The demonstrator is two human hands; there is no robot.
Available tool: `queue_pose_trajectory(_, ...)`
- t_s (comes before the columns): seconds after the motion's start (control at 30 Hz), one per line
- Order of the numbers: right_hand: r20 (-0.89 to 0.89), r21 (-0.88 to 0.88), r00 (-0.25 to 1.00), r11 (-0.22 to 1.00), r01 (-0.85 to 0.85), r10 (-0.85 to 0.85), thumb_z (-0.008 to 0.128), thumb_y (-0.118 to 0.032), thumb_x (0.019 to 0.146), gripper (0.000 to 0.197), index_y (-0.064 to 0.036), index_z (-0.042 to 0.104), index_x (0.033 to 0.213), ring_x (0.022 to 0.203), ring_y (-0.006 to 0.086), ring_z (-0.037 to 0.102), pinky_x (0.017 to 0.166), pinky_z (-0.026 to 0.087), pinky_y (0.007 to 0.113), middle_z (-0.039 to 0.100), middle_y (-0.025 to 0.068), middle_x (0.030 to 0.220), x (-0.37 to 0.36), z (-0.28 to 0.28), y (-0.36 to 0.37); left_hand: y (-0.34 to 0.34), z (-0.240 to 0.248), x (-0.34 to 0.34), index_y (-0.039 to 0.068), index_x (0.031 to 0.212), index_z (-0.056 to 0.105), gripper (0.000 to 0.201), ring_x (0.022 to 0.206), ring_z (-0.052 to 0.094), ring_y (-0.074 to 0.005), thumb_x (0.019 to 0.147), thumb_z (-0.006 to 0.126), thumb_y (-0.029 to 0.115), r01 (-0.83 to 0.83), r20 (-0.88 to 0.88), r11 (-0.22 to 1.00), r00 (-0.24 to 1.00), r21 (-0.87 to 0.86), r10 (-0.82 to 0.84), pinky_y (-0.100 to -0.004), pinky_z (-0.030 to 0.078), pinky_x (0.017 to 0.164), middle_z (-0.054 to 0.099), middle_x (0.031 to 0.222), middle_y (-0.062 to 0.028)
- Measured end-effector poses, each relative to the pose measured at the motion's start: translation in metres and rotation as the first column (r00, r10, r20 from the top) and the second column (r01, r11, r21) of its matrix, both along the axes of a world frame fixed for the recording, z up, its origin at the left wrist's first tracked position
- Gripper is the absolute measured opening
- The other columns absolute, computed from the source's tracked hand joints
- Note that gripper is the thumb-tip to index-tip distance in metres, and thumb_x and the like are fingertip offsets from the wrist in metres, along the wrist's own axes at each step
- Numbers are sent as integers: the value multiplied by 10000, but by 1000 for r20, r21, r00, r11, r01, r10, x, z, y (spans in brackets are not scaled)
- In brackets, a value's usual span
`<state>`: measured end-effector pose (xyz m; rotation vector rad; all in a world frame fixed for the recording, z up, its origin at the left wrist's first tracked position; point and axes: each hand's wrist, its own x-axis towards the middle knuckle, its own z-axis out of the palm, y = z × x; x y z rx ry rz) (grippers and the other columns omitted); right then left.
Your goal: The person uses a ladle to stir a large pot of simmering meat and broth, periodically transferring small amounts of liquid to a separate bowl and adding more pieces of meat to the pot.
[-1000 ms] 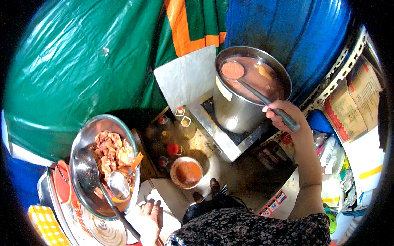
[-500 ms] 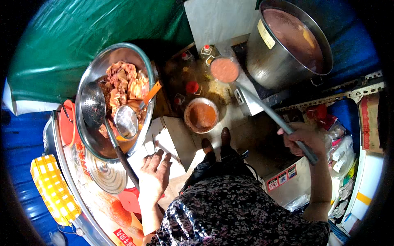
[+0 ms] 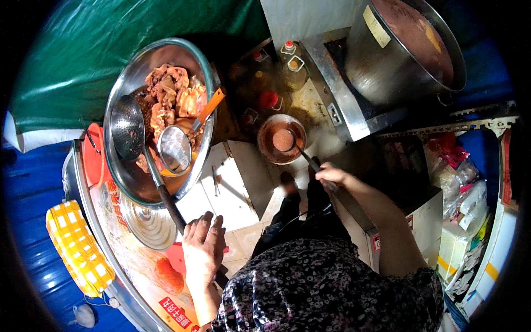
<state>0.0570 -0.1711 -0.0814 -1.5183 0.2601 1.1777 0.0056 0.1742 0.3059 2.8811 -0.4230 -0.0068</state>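
My right hand (image 3: pixel 333 175) is closed around the long handle of a ladle (image 3: pixel 284 140). The ladle's round bowl holds pinkish-brown liquid and sits within the mouth of a small round bucket (image 3: pixel 265 157) on the floor, which has reddish-brown contents. My left hand (image 3: pixel 203 247) lies with fingers stretched out, over the dark handle of a perforated skimmer (image 3: pixel 128 128) and not wrapped round it. The skimmer rests in a large metal basin (image 3: pixel 200 61) of cooked meat pieces (image 3: pixel 167 91). A small strainer (image 3: pixel 175 149) and an orange-handled tool (image 3: pixel 209 109) are also there.
At the upper right a tall stockpot (image 3: pixel 368 72) of brownish-pink liquid stands on a metal stove (image 3: pixel 345 119). Several oil jugs (image 3: pixel 293 74) stand behind the bucket. A yellow checked bundle (image 3: pixel 79 248) is at far left; bagged goods (image 3: pixel 470 207) fill a right-hand shelf.
My right hand has brought the ladle from beside the stockpot down and toward me, to the bucket. My left hand stays by the skimmer handle, and the view has shifted slightly.
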Motion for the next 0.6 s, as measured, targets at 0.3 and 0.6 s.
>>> queue_pose_trajectory(0.3,580,-790,342,614,14,739,552,-88,706,224,38,620,878,666,326,617,571,488,433,615,176,712,-15,-3,30,7,-4,-8,0,996,637,317,847,588,-340,682,668,-42,-46,-26,998,999,-30,45,-408,482,726,618,995,-169)
queue_pose_trajectory(0.6,588,-186,678,889,-418,441,601,-242,823,235,-27,582,730,672,186,594,587,488,319,606,89,704,-38,-102,13,3,4,2,2,1017,628,303,879,582,-352,720,641,59,60,-36,997,997,-46,-61,-443,455,790,602,1039,-195)
